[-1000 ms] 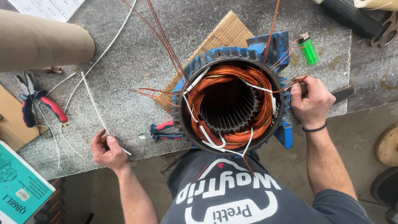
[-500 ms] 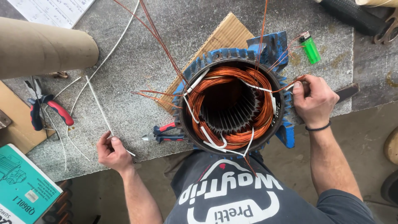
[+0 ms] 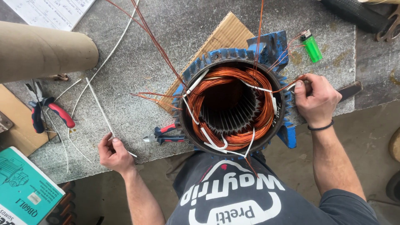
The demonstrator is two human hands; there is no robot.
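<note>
Since the earlier frame, the left hand (image 3: 113, 153) slides slightly right along the desk (image 3: 137, 71) edge, pinching a white sleeve tube (image 3: 102, 112) at lower left. Right hand (image 3: 316, 101) grips a dark-handled tool (image 3: 348, 90) beside the blue stator (image 3: 235, 104) at centre.

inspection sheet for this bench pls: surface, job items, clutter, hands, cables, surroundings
Surface: grey stone bench, speckled, stained near the far edge.
Job's things: blue motor stator with copper windings, on cardboard; thin white sleeve.
Clutter: red-handled pliers, side cutters, green lighter, cardboard tube, teal booklet, paper sheet.
Grippers: left hand pinches the sleeve; right hand closed at the stator rim on a dark tool.
Cables: loose copper leads, white sleeve offcuts.
Surroundings: concrete floor.
</note>
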